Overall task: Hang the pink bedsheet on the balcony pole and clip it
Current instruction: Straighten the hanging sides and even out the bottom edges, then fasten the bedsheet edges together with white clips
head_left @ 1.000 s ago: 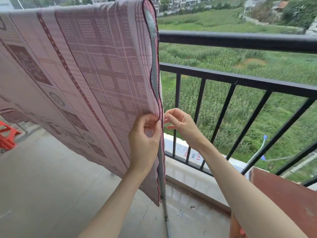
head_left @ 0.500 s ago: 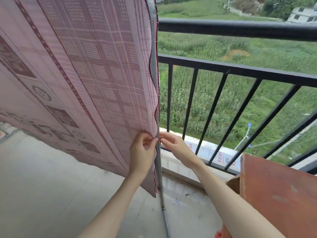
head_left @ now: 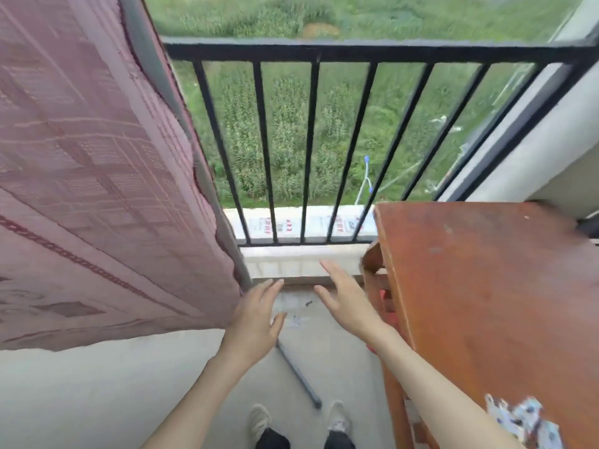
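Note:
The pink patterned bedsheet [head_left: 97, 176] hangs across the left of the view, its right edge running down along a grey pole [head_left: 207, 176]. That pole slants to the floor and ends near my feet. My left hand [head_left: 256, 315] is open with fingers spread, just below the sheet's lower right corner, holding nothing. My right hand [head_left: 346, 303] is open too, fingers straight, a little to the right and apart from the sheet. No clip is visible in either hand.
A black metal railing [head_left: 324, 53] closes the balcony ahead, with green fields far below. A worn red-brown wooden table [head_left: 486, 303] stands close on my right, beside my right forearm. Concrete floor [head_left: 97, 400] lies below, with my two shoes at the bottom.
Both hands have let go of the sheet's edge and dropped lower, now open. The view has tilted down toward the floor and my feet.

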Motion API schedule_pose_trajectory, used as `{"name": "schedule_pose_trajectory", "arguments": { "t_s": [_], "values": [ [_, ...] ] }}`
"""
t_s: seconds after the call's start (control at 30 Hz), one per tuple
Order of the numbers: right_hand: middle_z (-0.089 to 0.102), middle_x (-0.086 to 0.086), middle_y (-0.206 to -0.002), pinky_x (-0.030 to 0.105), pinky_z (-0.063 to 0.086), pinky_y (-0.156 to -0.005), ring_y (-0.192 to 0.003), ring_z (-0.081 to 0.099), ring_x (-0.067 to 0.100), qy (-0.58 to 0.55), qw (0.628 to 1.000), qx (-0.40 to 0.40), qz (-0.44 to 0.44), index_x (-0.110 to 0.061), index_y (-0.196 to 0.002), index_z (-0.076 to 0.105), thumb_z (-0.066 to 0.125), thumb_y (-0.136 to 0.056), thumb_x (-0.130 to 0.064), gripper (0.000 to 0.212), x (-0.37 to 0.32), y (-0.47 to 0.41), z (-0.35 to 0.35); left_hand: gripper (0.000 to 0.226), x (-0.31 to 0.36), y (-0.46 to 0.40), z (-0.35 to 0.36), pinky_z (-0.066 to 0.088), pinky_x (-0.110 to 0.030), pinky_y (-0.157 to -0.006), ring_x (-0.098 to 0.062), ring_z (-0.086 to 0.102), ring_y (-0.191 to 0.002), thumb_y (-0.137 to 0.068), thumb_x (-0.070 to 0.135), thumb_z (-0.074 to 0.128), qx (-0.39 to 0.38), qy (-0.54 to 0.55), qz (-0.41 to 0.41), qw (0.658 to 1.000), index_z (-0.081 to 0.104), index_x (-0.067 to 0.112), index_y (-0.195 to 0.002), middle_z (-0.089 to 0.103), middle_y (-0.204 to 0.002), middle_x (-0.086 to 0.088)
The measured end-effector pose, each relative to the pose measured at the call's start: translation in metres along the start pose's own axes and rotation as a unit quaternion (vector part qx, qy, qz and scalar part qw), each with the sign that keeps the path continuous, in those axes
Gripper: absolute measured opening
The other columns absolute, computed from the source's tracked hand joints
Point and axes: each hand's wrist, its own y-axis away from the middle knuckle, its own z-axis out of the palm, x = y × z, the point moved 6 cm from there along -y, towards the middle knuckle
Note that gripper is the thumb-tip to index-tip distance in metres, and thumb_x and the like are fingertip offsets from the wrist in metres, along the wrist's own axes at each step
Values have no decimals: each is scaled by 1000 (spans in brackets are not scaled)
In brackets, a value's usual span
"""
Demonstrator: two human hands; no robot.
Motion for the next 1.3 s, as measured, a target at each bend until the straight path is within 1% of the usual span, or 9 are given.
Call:
{"name": "schedule_pose_trajectory", "arguments": {
  "t_s": [0.1, 0.33, 0.4, 0.5, 0.7, 0.87, 1.0, 1.1, 1.3],
  "values": [
    [24, 1, -154, 31, 12, -118, -144, 17, 15, 67, 994, 59, 58, -19, -146, 25, 49, -95, -29, 57, 53, 55, -24, 57, 30, -7, 41, 45, -45, -96, -31, 54, -118, -82, 43, 35, -62, -66, 68, 994, 50, 14, -129, 56, -129, -12],
    [21, -4, -155, 30, 4, -116, -144, 12, 13, 84, 952, 129, 263, -24, -147, 23, 40, -98, -32, 53, 176, 200, -53, 48, 127, 22, 148, 53, -42, -81, -30, 61, -110, -82, 42, 39, -184, -97, 186, 960, 50, 19, -122, 63, -120, -8],
    [27, -3, -153, 29, 11, -116, -143, 17, 14, 78, 935, 149, 313, -22, -146, 28, 39, -98, -30, 49, 206, 236, -56, 47, 154, 37, 182, 45, -44, -94, -31, 50, -124, -87, 38, 43, -225, -87, 204, 949, 45, 20, -130, 54, -132, -9],
    [48, 2, -138, 30, 31, -105, -130, 39, 20, 53, 908, 196, 366, -16, -135, 46, 46, -95, -21, 40, 242, 274, -62, 52, 190, 49, 232, 21, -39, -113, -23, 16, -143, -97, 30, 38, -296, -95, 224, 924, 20, 26, -145, 20, -154, -1],
    [54, 3, -113, 25, 36, -91, -109, 51, 20, -48, 872, 231, 429, -12, -117, 56, 57, -88, -12, 28, 292, 294, -55, 58, 245, 52, 310, 14, -39, -117, -23, 0, -145, -97, 13, 33, -359, -106, 237, 896, 8, 26, -147, 1, -157, 2],
    [54, 1, -111, 26, 40, -86, -101, 53, 18, -95, 862, 235, 439, -13, -112, 52, 60, -87, -11, 27, 307, 288, -50, 83, 270, 45, 334, 17, -35, -113, -19, -8, -144, -82, -11, 33, -349, -142, 314, 872, 3, 31, -147, -11, -156, 10],
    [55, 3, -111, 28, 41, -87, -105, 52, 20, -101, 865, 233, 433, -13, -114, 49, 54, -87, -6, 29, 306, 271, -65, 72, 278, 19, 333, 33, -38, -103, -28, 25, -138, -80, -9, 44, -303, -134, 352, 875, 31, 26, -141, 21, -154, 4],
    [50, 6, -124, 32, 42, -94, -115, 48, 23, -109, 859, 194, 461, -15, -126, 41, 55, -86, -5, 43, 307, 268, -69, 58, 282, 13, 329, 50, -36, -75, -29, 56, -104, -67, 0, 71, -260, -150, 375, 877, 57, 25, -118, 57, -124, -2],
    [40, 5, -139, 31, 38, -99, -124, 44, 24, -118, 867, 132, 465, -20, -138, 32, 53, -89, -10, 54, 291, 265, -69, 37, 257, 14, 314, 37, -33, -90, -23, 44, -110, -92, 16, 51, -265, -135, 304, 905, 49, 19, -129, 49, -124, -1]
  ]
}}
